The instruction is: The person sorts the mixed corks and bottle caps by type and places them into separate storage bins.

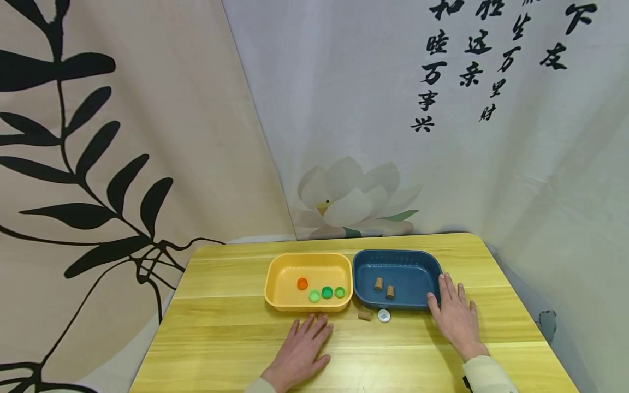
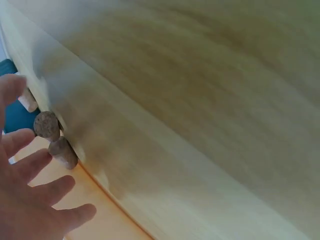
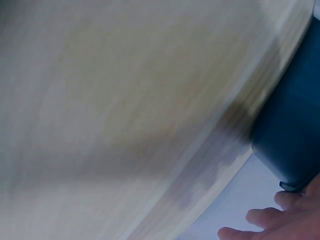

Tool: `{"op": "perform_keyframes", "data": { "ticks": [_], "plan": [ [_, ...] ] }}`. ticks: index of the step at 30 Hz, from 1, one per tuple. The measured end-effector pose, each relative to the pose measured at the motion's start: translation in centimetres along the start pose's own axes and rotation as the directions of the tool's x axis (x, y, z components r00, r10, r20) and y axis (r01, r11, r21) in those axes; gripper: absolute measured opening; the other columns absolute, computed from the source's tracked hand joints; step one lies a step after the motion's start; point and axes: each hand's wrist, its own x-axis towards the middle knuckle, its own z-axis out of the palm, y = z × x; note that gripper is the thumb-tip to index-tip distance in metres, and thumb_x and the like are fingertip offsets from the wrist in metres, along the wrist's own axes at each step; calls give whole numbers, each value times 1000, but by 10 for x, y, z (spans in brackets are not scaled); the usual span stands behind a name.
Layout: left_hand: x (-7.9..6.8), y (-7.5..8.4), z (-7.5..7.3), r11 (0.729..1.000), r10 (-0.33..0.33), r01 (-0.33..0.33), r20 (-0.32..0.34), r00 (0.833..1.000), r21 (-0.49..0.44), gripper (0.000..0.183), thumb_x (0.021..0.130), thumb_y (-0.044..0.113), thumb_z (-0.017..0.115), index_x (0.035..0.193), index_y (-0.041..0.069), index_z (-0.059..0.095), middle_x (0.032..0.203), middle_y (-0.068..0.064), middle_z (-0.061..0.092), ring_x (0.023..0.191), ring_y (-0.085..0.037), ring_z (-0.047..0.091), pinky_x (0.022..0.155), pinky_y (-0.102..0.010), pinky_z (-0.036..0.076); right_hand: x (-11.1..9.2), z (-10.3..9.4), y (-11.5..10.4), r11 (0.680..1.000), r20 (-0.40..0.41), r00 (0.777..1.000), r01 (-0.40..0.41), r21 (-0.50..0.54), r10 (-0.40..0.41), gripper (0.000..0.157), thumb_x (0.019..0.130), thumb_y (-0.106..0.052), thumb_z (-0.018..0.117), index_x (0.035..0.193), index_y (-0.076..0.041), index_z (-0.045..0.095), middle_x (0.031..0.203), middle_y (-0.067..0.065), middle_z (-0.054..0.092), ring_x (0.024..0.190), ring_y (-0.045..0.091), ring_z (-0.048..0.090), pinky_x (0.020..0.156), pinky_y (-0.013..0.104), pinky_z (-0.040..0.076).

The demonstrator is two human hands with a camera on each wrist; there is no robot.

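My left hand (image 1: 301, 353) is spread over the table just in front of the yellow tray (image 1: 272, 303), holding nothing. At the right front corner of the blue tray (image 1: 361, 300) my right hand (image 1: 457, 316) has straight fingers against the rim. Two corks (image 1: 390, 292) are in the blue tray. A third cork (image 1: 364, 315) lies on the table in front of the trays, beside a small round white-and-grey piece (image 1: 384, 315). In the left wrist view, corks (image 2: 46, 125) appear beyond the spread fingers (image 2: 57, 189). The right wrist view shows fingertips (image 3: 265, 217) by the blue tray's wall (image 3: 287, 125).
Inside the yellow tray lie an orange round piece (image 1: 302, 283) and three green ones (image 1: 327, 292). Both trays stand side by side near the back of the wooden table (image 1: 216, 338). Printed curtains (image 1: 206, 136) hang behind it.
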Motion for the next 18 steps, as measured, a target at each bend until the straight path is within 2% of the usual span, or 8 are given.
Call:
{"op": "perform_keyframes", "data": {
  "ticks": [4,9,18],
  "plan": [
    [1,0,2,1000,14,-14,0,1000,26,53,101,43,64,149,25,55,159,1,46,145,-34,43,111,-63,39,0,0,0,1000,5,1000,-1,0,1,74,111,-48,36,164,1,19,169,24,16,149,58,16,106,84,15],
    [1,-1,3,996,71,-67,-63,995,66,37,103,29,63,140,26,63,155,4,52,141,-33,49,108,-64,43,0,0,-1,1000,2,1000,0,-3,0,73,111,-47,36,164,1,19,169,24,17,149,58,16,106,84,15],
    [-4,-5,4,984,160,-148,-129,979,95,37,95,11,68,130,25,69,138,5,64,133,-29,55,104,-64,46,0,0,-1,1000,-7,1000,1,1,-1,72,111,-46,38,164,1,20,169,24,17,149,58,17,106,84,15]
  ]
}}
